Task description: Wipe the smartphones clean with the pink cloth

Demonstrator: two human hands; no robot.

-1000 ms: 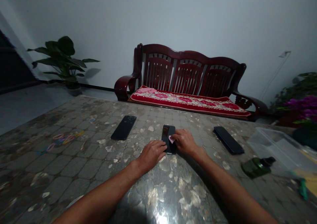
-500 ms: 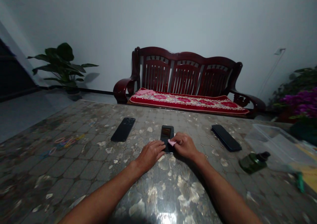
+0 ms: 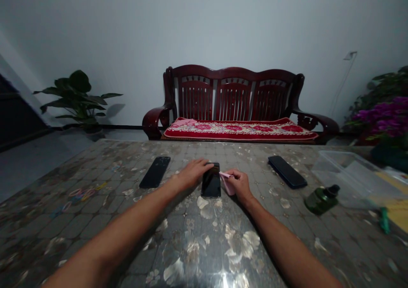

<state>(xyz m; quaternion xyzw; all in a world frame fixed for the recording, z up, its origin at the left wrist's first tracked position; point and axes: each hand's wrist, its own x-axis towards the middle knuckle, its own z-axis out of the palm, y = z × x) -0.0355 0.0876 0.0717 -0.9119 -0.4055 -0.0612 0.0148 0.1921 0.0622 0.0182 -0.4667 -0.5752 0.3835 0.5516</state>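
A black smartphone [image 3: 211, 185] lies flat on the patterned table, its screen facing up. My left hand [image 3: 195, 171] is at the phone's upper left edge, thumb over the screen side and fingers around the top corner, holding it. Pinched in my right hand [image 3: 239, 184] is a small pink cloth [image 3: 228, 185], which hangs beside the phone's right edge. A second dark phone [image 3: 155, 172] rests to the left. Over on the right is another dark phone [image 3: 287, 171], looking thicker, with a bluish edge.
A green bottle with a black top [image 3: 321, 199] stands right of my right arm. Behind it sits a clear plastic box [image 3: 338, 155], near a green object [image 3: 384, 220] and something yellow. Colourful bands [image 3: 84, 194] lie at left. A wooden bench [image 3: 234, 73] is beyond the table [image 3: 188, 237].
My left hand has moved up from the phone's lower left side to its upper corner. My right hand has drawn the cloth off the screen to the right side.
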